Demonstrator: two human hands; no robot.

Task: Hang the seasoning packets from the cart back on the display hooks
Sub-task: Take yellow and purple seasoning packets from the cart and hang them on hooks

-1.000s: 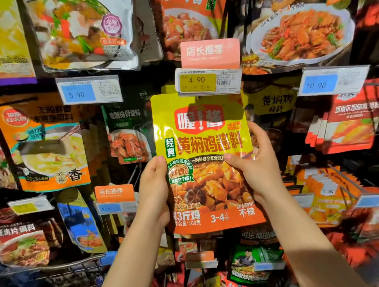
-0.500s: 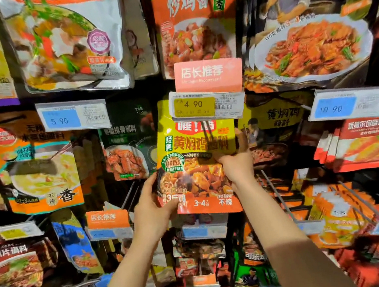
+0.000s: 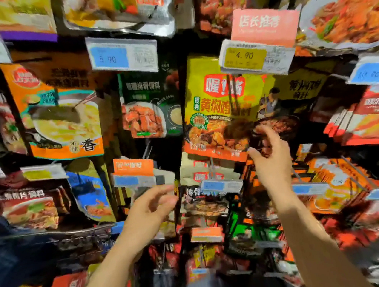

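Item: yellow-green glossy seasoning packet with a red logo and an orange lower band (image 3: 221, 108), hanging on the display rack directly below and behind the yellow "4.90" price tag in its clear plastic holder (image 3: 254, 57); its top edge is hidden by that tag, so the hook itself cannot be made out. Above the tag stands a pink rectangular promotional card with white characters (image 3: 264, 25). Right hand (image 3: 272, 166): raised just below and to the right of the packet's lower right corner, fingers loosely spread and curled on nothing; the thumb tip lies at the packet's orange edge (contact cannot be told through the blur). Left hand (image 3: 150, 211): lower and to the left, well apart from the packet, fingers relaxed and parted, holding nothing, in front of a small orange shelf card (image 3: 133, 167). Both grips stand apart, neither clamped on anything. Neighbouring stock: a dark green packet showing braised ribs (image 3: 151, 105) hangs just left of the yellow-green one; further left, an orange packet picturing a bowl of pale soup (image 3: 59, 117); between them overhead, a blue "5.90" price tag (image 3: 122, 54). To the right, a row of red flat packets (image 3: 368, 115) under another blue tag (image 3: 374, 72). Much of the lower rack is smeared by motion.
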